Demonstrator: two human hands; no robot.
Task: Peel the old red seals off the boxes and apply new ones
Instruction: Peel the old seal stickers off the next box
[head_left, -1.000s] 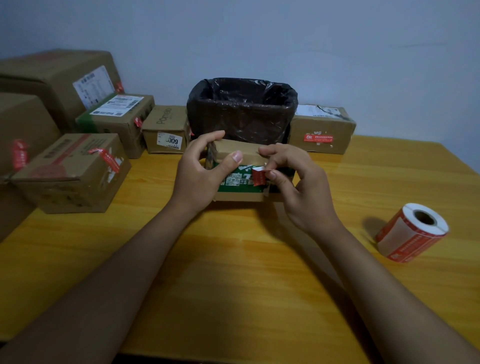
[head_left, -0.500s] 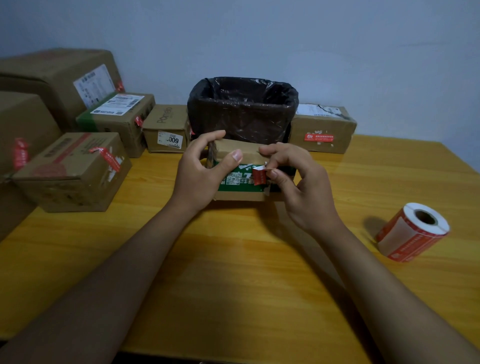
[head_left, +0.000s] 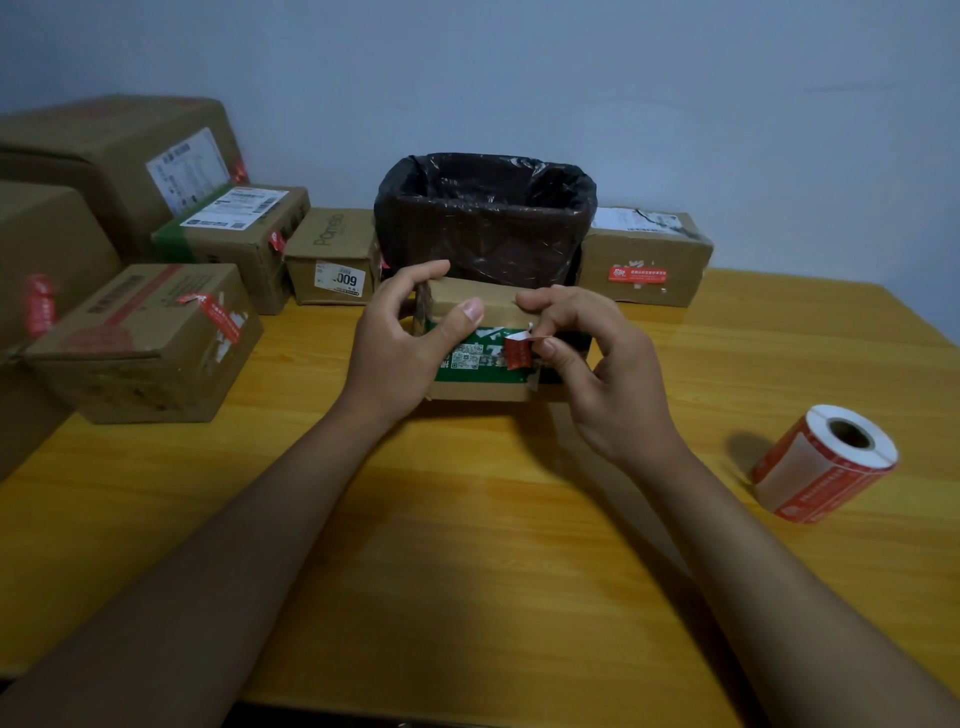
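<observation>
- On the wooden table (head_left: 467, 597), taking the black-lined bin (head_left: 485, 218) as landmark: seven cardboard boxes show, five in a cluster left of the bin, one just in front of it, one at its right.
- Left of the bin, the near cluster box (head_left: 145, 343) carries a torn red seal (head_left: 221, 322) across its top edge.
- Just in front of the bin, the small box (head_left: 483, 338) with a green label stands on the table; the left hand (head_left: 400, 353) grips its left end, thumb pressed on the front face.
- The right hand (head_left: 597, 374) pinches the old red seal (head_left: 518, 351), its upper end lifted off the box front.
- Right of the bin, the box at the wall (head_left: 644, 257) bears a flat red seal.
- Far right of the bin, one roll of red seals (head_left: 826, 462) lies on its side, near the table's right edge.
- A plain pale wall stands behind the bin; bare tabletop lies toward the viewer.
</observation>
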